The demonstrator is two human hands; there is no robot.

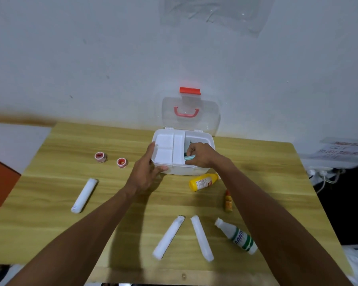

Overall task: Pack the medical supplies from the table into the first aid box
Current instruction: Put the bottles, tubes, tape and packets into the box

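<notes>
My left hand (147, 172) gripped the first aid box (182, 170) at its near corner, about its seven o'clock. My right hand (198, 154) was down in the open bay at its three o'clock side, fingers curled round a teal-striped packet (189, 159). The box sat at twelve o'clock on the wood-grain counter (50, 182), its clear lid (190, 120) standing upright. I judged the smooth white tray (165, 149) might tip if my wrist caught its edge. The hard, light plastic shell could skid. The glossy yellow bottle (203, 181), lying at the box's five o'clock just beside my forearm, looked ready to roll. The soft cylindrical bandage rolls (168, 237) at six o'clock seemed safer.
</notes>
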